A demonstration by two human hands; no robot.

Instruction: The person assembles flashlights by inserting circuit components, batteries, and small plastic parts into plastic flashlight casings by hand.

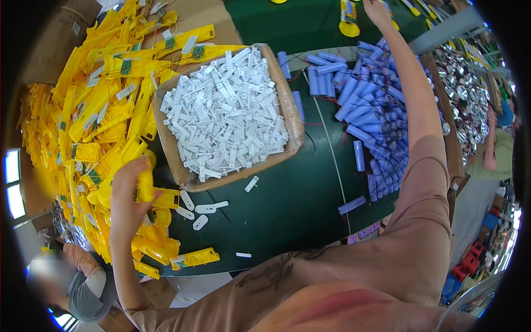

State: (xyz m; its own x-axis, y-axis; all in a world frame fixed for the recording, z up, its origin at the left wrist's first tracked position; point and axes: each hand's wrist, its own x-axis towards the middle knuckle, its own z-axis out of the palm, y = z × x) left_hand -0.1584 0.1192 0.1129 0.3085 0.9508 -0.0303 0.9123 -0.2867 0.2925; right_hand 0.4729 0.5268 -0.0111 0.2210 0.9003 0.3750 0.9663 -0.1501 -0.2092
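Note:
My left hand (126,193) is closed round a yellow plastic housing (145,183), at the near side of a big heap of yellow housings (102,119). Many in the heap carry small green circuit boards and thin wires. Stretched far forward, my right hand (378,14) reaches the top edge of the view, where its fingertips are cut off. Nearest to it is a yellow lamp-like piece (348,25) on the green table. Whether the right hand holds anything is not visible. Loose white oval plates (201,222) lie just right of my left hand.
A cardboard box (296,119) full of small white plastic parts (227,110) stands mid-table. To its right are piled purple-blue battery cells (365,105) with wires. Beyond them, a bin holds shiny round metal parts (462,94). Other people (83,282) work at left and right.

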